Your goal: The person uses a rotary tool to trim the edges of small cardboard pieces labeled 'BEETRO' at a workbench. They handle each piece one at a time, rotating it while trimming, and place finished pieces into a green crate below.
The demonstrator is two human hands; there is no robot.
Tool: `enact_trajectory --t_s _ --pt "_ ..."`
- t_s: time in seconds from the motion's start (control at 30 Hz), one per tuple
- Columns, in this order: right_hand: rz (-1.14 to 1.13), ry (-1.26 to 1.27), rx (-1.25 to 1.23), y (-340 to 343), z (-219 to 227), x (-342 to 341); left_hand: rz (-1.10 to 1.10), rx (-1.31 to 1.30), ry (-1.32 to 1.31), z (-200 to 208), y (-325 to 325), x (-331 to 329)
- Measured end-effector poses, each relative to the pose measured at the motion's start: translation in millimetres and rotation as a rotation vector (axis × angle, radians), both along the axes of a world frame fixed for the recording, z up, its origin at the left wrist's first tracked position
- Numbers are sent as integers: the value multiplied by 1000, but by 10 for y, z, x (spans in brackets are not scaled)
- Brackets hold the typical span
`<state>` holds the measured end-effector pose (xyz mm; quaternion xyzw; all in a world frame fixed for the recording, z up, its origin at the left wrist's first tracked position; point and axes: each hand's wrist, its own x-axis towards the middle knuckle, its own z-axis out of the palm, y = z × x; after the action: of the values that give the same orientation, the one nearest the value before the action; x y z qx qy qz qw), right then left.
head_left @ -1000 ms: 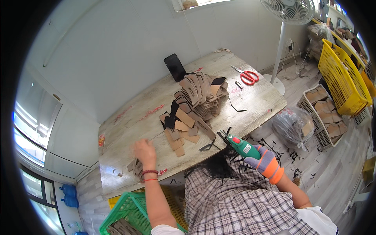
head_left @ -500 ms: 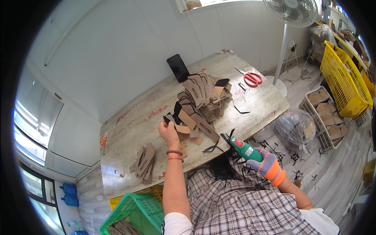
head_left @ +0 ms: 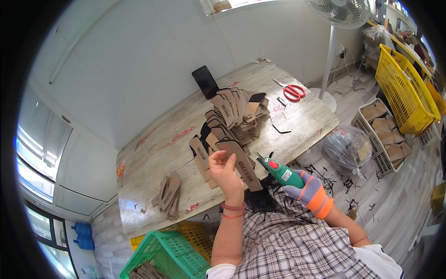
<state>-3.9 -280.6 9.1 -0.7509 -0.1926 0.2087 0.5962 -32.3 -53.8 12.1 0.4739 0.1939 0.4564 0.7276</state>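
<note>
A long, flat taupe strip with a black-trimmed upper end point(head_left: 247, 171) is pinched in a narrow grip between the thumb and fingers of the bare left hand point(head_left: 225, 173), and is held slanting over the near edge of the worn, whitish wood-grain table point(head_left: 158, 160). A green handheld electric cutter with a red button point(head_left: 287, 176) is gripped firmly by the right hand point(head_left: 307, 191), which is covered by a grey-purple and orange striped glove point(head_left: 320, 205). The cutter's tip is brought close to the strip's right side; whether the two are touching cannot be told.

A large heap of similar taupe strips with black trim point(head_left: 238, 111) is spread from the middle of the table toward the far edge, where a black, flat phone-like slab point(head_left: 205, 83) is placed. A smaller fanned stack of taupe strips point(head_left: 170, 196) is set near the left end of the near edge. Red-handled metal scissors point(head_left: 293, 93) are laid near the right edge. Below the near edge, toward its left corner, a green plastic basket point(head_left: 154, 247) is partly filled with more strips point(head_left: 147, 271).
</note>
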Motion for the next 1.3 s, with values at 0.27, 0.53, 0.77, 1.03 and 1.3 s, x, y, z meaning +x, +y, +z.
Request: enact_trajectory --t_s 0.27,0.53,0.77,1.03,1.3 --pt "-44 -6 40 -26 5 -41 -159 -253 -25 78 -234 46" --pt "-57 38 34 -70 100 -31 -202 -362 -31 98 -358 86" --pt "-54 98 41 -105 115 -9 -216 -352 7 38 -398 92" --pt "-48 175 88 -97 305 7 -302 -292 57 12 -439 42" --pt "-20 56 22 -149 180 49 -344 -137 123 32 -341 8"
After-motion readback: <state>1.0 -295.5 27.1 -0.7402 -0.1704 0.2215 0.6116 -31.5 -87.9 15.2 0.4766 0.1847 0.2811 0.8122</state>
